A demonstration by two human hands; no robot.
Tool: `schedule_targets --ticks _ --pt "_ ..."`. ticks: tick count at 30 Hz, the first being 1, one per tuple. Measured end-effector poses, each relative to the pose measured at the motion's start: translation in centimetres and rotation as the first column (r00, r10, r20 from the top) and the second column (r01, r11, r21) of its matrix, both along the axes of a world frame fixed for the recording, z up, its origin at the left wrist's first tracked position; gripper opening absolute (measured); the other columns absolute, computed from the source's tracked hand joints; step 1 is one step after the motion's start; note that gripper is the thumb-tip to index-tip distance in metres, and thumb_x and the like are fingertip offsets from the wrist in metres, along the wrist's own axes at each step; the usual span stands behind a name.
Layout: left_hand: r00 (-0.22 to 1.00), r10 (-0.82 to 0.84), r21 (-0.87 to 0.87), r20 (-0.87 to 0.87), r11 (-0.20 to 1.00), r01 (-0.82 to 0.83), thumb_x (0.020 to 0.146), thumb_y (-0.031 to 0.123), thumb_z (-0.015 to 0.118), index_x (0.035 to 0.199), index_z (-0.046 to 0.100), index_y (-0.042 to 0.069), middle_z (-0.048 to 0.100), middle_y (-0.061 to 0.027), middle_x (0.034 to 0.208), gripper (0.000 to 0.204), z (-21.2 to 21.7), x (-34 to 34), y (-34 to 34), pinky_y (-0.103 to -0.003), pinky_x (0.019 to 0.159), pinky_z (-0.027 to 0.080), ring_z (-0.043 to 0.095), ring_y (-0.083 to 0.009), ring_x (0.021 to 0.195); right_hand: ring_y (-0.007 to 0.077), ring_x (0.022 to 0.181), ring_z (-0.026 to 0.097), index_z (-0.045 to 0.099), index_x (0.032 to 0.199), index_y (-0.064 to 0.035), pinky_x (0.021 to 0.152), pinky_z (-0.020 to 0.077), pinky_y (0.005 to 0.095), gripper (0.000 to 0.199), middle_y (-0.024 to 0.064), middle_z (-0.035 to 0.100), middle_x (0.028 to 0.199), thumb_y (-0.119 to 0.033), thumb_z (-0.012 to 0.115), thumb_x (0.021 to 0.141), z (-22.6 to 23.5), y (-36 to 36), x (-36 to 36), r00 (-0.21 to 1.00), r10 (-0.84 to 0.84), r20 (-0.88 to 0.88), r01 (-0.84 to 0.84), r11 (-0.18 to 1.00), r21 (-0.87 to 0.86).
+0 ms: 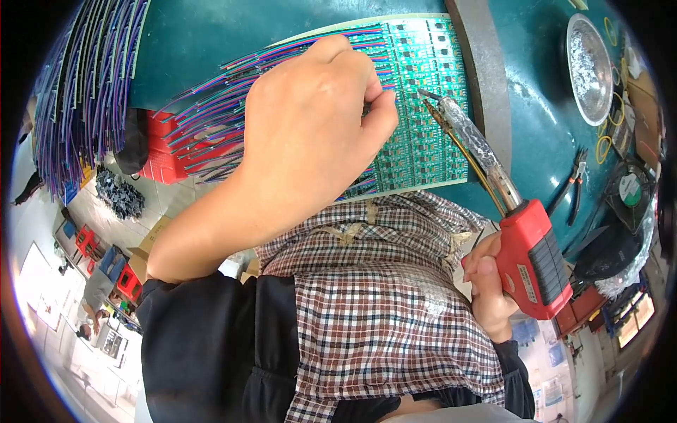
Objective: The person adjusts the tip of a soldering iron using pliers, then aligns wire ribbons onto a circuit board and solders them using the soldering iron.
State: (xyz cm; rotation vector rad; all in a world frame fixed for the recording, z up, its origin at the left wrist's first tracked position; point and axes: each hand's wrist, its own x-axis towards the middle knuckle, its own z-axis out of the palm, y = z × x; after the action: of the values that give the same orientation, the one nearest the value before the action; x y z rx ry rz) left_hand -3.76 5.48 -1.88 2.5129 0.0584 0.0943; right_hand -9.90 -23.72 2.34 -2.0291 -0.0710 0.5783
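A green circuit board panel (416,144) with rows of small chips lies on the teal table, close in front of me. Thin multicoloured wires (201,130) run from its rows out to the left. Over these wires is my left hand (310,106), its fingers curled and thumb bent inward. Its fingertips are partly hidden, so whatever they pinch does not show. My right hand (493,289) grips a red soldering gun (525,247) by its handle. The gun's metal barrel points up and left, and its dark tip is over the board's right part, with a thin feed tube alongside.
A dark metal bar (486,84) lies along the panel's right edge. Farther right are a metal bowl (589,70), cutters (575,180) and a small black fan (630,190). More wired strips (88,92) hang at the far left. A red stool (161,151) stands below the table edge.
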Motion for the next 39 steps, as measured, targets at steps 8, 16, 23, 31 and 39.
schedule_targets --ticks 8,16,23,31,39 --pt "1.0 0.008 0.002 -0.026 1.0 -0.008 0.084 0.014 0.08 0.077 0.063 0.005 0.061 -0.0057 0.078 0.021 0.3 -0.1 0.0 -0.033 0.052 0.047 0.061 -0.0181 0.055 0.0121 0.056 0.046 0.05 0.102 -0.0017 0.05 0.0399 0.025 0.016 0.0077 0.052 0.075 -0.012 0.062 0.097 -0.2 0.9 0.6 0.988 -0.143 -0.065 0.153 0.971 0.184" --pt "0.995 -0.096 0.078 -0.006 0.992 0.096 0.086 0.013 0.079 0.084 0.068 0.004 0.063 -0.0094 0.082 0.013 1.2 -0.5 0.3 -0.04 0.06 0.052 0.067 -0.0281 0.067 0.0085 0.05 0.038 0.051 0.098 -0.0021 0.049 0.0379 0.0252 0.012 0.0047 0.05 0.072 -0.011 0.058 0.1 -0.6 1.6 2.0 0.958 -0.281 -0.056 0.284 0.899 0.333" --pt "0.981 -0.008 0.198 0.196 0.98 -0.032 0.084 0.012 0.077 0.089 0.068 0.008 0.063 -0.0097 0.087 0.011 1.0 4.6 4.1 -0.042 0.071 0.054 0.066 -0.0299 0.081 0.0074 0.045 0.036 0.052 0.092 -0.0027 0.045 0.0381 0.0255 0.013 0.0038 0.05 0.07 -0.011 0.059 0.1 -1.1 1.8 4.1 0.884 -0.467 -0.004 0.419 0.791 0.447" --pt "0.965 0.083 0.26 0.25 0.954 -0.149 0.084 0.017 0.078 0.087 0.065 0.006 0.066 -0.0108 0.086 0.018 -0.9 9.1 6.4 -0.044 0.073 0.053 0.067 -0.0305 0.083 0.0066 0.045 0.035 0.052 0.092 -0.0023 0.045 0.0381 0.0252 0.013 0.0042 0.05 0.071 -0.009 0.058 0.101 -0.9 1.9 4.2 0.882 -0.47 -0.018 0.412 0.755 0.51" --pt "0.984 0.06 0.225 0.166 0.969 -0.098 0.082 0.022 0.081 0.09 0.062 0.007 0.064 -0.0113 0.088 0.025 -1.1 8.7 5.1 -0.045 0.074 0.055 0.067 -0.0331 0.086 0.0053 0.044 0.034 0.051 0.093 -0.0019 0.043 0.0357 0.024 0.013 0.0029 0.049 0.069 -0.007 0.058 0.102 -1.8 1.2 4.1 0.851 -0.525 -0.032 0.462 0.717 0.522"
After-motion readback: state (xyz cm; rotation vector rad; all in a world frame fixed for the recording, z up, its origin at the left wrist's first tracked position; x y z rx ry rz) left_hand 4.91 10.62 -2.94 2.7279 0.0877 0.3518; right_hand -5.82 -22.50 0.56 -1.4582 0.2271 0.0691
